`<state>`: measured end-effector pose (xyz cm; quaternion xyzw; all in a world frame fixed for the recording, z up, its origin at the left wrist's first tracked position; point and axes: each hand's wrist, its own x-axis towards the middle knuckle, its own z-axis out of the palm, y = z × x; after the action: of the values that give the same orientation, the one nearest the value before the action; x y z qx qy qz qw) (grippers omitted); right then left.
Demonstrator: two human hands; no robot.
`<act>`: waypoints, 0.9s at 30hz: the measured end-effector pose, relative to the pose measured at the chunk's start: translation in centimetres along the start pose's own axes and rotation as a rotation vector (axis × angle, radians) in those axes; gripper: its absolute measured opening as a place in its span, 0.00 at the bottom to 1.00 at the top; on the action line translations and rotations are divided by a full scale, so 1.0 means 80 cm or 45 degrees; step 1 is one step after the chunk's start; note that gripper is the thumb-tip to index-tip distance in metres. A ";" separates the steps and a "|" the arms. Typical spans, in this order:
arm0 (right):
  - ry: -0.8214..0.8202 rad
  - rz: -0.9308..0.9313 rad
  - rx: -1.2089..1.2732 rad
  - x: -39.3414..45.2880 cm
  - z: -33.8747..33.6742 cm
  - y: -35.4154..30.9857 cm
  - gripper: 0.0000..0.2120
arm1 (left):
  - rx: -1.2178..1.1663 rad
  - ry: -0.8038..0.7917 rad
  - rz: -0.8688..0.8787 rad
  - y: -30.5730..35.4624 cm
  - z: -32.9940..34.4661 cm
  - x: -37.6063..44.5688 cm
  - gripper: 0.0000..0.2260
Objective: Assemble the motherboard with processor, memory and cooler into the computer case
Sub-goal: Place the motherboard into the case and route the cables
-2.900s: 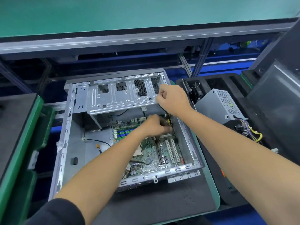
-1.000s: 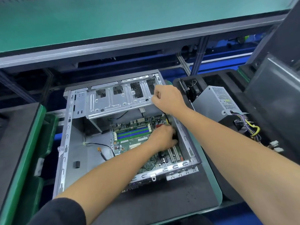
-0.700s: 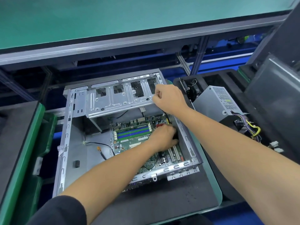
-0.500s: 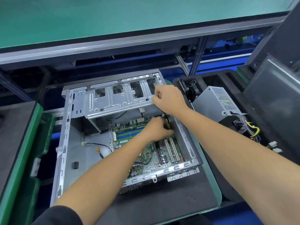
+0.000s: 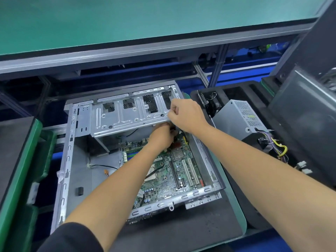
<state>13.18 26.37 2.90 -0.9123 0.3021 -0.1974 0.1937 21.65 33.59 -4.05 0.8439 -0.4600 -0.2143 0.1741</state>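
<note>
Motherboard (image 5: 169, 171) sits flat in the open case (image 5: 72, 160), directly under and toward me from both grips. Right hand (image 5: 187, 113) is fisted on the near right edge of the drive cage (image 5: 127, 115), apparently holding it up. Left hand (image 5: 161, 137) is just below the right grip, tucked under the cage edge with fingers curled round something small and dark at the board's far right corner; can't tell if it's a cable or a plug. Risks, my read: if the right grip slips, the cage drops on the left knuckles and the board. Working half blind under the cage could bend pins or misseat a connector. Loose black wire (image 5: 101, 167) left of the grips could get trapped. Power supply (image 5: 236, 120) sits outside, right of the right grip.
</note>
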 end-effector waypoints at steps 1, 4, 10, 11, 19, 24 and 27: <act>0.001 -0.001 0.005 0.000 -0.001 0.000 0.06 | 0.021 0.010 -0.009 0.003 0.002 0.004 0.11; 0.006 0.003 0.022 0.001 -0.001 -0.001 0.05 | 0.143 -0.021 0.008 0.008 0.009 0.014 0.07; -0.002 0.015 0.037 0.001 0.000 0.002 0.06 | 0.246 -0.057 0.129 0.009 0.026 0.020 0.10; -0.005 0.014 0.039 0.001 0.000 0.001 0.06 | 0.260 -0.055 0.139 0.009 0.028 0.021 0.11; -0.016 0.022 0.047 0.002 -0.001 0.001 0.06 | 0.309 -0.004 0.208 0.011 0.029 0.023 0.10; -0.025 0.031 0.049 0.001 -0.001 0.001 0.06 | 0.336 0.001 0.192 0.010 0.029 0.027 0.07; -0.025 0.028 0.043 0.001 -0.001 0.001 0.06 | 0.361 -0.036 0.213 0.011 0.028 0.031 0.08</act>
<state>13.16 26.24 2.95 -0.9074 0.3069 -0.1911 0.2141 21.03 30.81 -6.02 0.8157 -0.5567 -0.1440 0.0638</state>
